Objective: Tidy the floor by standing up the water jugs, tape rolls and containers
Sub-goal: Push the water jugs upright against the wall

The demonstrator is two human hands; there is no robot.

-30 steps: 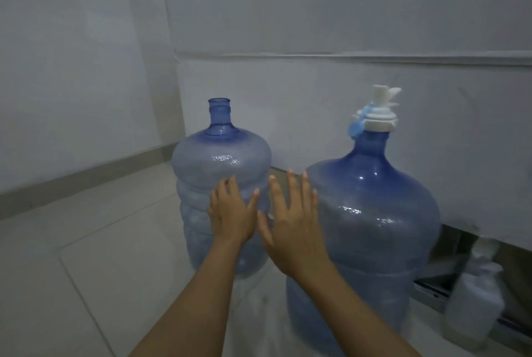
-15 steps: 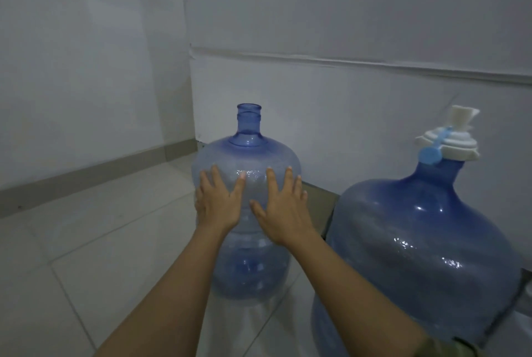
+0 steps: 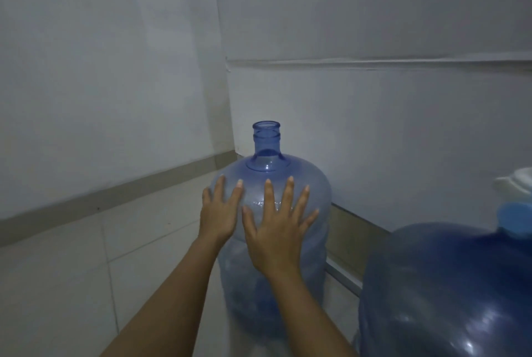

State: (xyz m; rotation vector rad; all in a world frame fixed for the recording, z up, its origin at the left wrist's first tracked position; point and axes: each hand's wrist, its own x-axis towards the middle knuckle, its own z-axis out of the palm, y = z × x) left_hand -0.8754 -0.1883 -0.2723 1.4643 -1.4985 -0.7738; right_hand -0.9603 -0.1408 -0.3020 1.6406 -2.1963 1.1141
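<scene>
At about 4 o'clock in the view, nearest the camera, the shoulder of the capped jug (image 3: 449,293) fills the lower right corner. Only a sliver of its white cap (image 3: 518,182) and a bit of the blue tab (image 3: 516,220) show at the right edge; half a second ago the whole neck and cap were in sight, so the view has swung left and closed in.

Both bare forearms rise from 6 o'clock toward the centre. The right hand (image 3: 277,237) lies flat on the near side of the open jug (image 3: 276,212), fingers spread wide, palm on the clear blue wall just below the shoulder. The left hand (image 3: 219,214) presses flat beside it at about 9 o'clock from the right hand, fingers pointing up. The two hands are nearly touching at the thumbs, neither one wrapped around anything, both simply laid open against the jug. Earlier they sat the same way, though the jug looked smaller and farther off.

The open jug stands upright on the tiled floor (image 3: 72,270), neck uncapped at 12 o'clock, close to the corner where the two grey walls (image 3: 115,68) meet. It stands well left of the capped jug, with a gap of floor and baseboard (image 3: 354,232) between them.
</scene>
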